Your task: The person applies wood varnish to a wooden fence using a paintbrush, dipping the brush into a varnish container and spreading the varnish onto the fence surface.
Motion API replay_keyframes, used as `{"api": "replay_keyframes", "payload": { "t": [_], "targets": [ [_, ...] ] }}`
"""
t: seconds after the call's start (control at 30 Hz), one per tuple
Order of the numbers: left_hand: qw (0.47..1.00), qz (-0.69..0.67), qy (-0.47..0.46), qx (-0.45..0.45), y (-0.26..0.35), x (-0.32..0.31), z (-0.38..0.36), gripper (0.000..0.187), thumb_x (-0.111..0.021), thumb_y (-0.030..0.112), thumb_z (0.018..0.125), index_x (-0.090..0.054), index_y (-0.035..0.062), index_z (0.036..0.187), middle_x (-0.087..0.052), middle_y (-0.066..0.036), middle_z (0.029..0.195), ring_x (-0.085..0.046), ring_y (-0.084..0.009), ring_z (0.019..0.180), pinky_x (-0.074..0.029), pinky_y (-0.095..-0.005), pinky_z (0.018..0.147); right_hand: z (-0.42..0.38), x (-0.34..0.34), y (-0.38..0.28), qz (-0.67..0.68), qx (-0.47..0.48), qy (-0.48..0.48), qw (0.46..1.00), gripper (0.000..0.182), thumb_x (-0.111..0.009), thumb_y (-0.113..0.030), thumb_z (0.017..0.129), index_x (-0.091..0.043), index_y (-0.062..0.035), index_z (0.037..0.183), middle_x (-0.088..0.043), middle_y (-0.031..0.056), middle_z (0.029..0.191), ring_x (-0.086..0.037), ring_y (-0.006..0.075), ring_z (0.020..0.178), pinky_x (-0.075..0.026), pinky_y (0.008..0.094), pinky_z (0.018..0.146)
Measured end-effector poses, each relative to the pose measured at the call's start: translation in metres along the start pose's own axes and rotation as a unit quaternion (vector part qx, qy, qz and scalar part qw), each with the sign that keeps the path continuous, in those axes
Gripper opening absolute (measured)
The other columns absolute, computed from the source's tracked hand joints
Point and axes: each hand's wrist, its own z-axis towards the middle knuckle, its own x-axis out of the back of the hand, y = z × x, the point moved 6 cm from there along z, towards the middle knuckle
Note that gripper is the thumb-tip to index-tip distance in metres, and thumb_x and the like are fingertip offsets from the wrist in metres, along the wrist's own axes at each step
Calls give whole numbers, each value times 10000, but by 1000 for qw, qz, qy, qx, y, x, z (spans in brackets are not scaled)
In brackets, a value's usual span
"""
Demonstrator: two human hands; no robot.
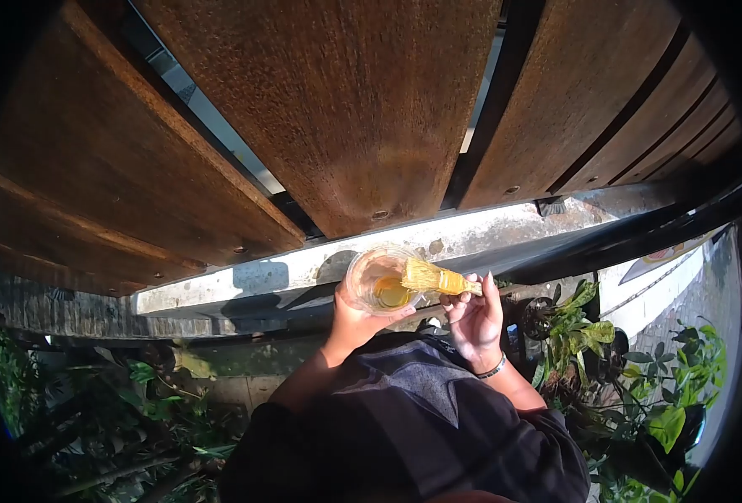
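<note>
My left hand (353,325) is wrapped round a clear plastic cup (377,258). A little yellow-amber liquid (392,292) lies at the bottom of the cup. In my right hand (477,329) is a paintbrush (443,279), pinched by its short handle between thumb and fingers. Its pale, yellowish bristles point left and overlap the cup's right rim in this view. Both hands are close together in front of my dark shirt.
Tall brown wooden slats (329,101) with narrow gaps rise ahead of me. Below them runs a weathered white ledge (304,268). Leafy plants (585,327) grow at the right, and more greenery (148,377) fills the lower left.
</note>
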Motion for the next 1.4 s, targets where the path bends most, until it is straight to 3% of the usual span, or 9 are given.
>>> {"api": "replay_keyframes", "payload": {
  "t": [0.13,0.27,0.33,0.53,0.67,0.77,0.87,1.07,1.4],
  "targets": [
    [999,25,-12,-18,4,-14,7,905,-966,107,667,-482,-33,1418,-643,-116,1285,-601,-183,1208,-477,-364,1060,9,3,-41,-13,78,-94,992,367,-469,-404,1095,-667,-95,1098,-639,1,775,-605,152,760,-495,360,856],
    [998,54,-27,-6,-5,-23,4,915,-964,104,667,-472,-31,1426,-634,-122,1301,-601,-192,1213,-469,-366,1070,9,-3,-124,-152,349,-71,922,363,-561,-383,1059,-614,-36,1148,-658,106,962,-644,244,850,-526,346,741],
    [998,49,-32,-21,-8,-28,2,915,-955,86,671,-463,-30,1434,-629,-124,1307,-611,-205,1204,-473,-368,1069,7,-38,-160,-295,457,-230,807,341,-631,-341,1019,-633,-13,1113,-661,135,928,-646,287,853,-533,388,762],
    [998,44,2,-36,-20,-45,-9,919,-945,72,673,-450,-32,1441,-618,-138,1315,-613,-228,1204,-486,-387,1063,-12,-129,-217,-584,604,-346,417,290,-788,-219,880,-727,10,1047,-702,119,864,-674,310,823,-544,450,827],
    [1000,-7,21,-9,-34,-54,-18,932,-949,86,672,-443,-32,1446,-611,-140,1324,-610,-232,1208,-491,-392,1061,-38,-183,-255,-588,692,-333,252,332,-780,-221,873,-724,55,1048,-722,152,942,-691,324,908,-552,444,860],
    [999,2,45,-8,-38,-60,-27,936,-948,91,674,-439,-31,1450,-606,-139,1331,-607,-232,1215,-495,-393,1059,-51,-206,-295,-535,743,-349,197,270,-714,-159,941,-719,89,1048,-740,187,1043,-705,330,997,-563,387,901],
    [997,-19,73,11,-45,-65,-34,940,-950,89,669,-441,-27,1450,-602,-139,1340,-606,-233,1221,-495,-392,1062,-58,-216,-288,-651,682,-333,16,356,-717,-253,945,-720,69,1099,-733,210,1033,-712,353,1017,-562,470,940],
    [994,-22,102,-22,-32,-69,-36,831,-951,61,665,-533,-26,1378,-678,-98,1240,-644,-168,1140,-520,-353,1015,-32,-161,-189,-594,659,-456,66,348,-835,-187,816,-710,15,1071,-669,72,859,-647,233,767,-562,393,731],
    [996,-6,89,0,-36,-67,-46,773,-945,26,666,-567,-27,1339,-685,-99,1231,-652,-165,1121,-529,-354,1006,-18,-129,-168,-619,532,-531,227,329,-844,-161,769,-697,-11,1023,-629,32,849,-607,210,766,-520,357,699]
  ]
}}
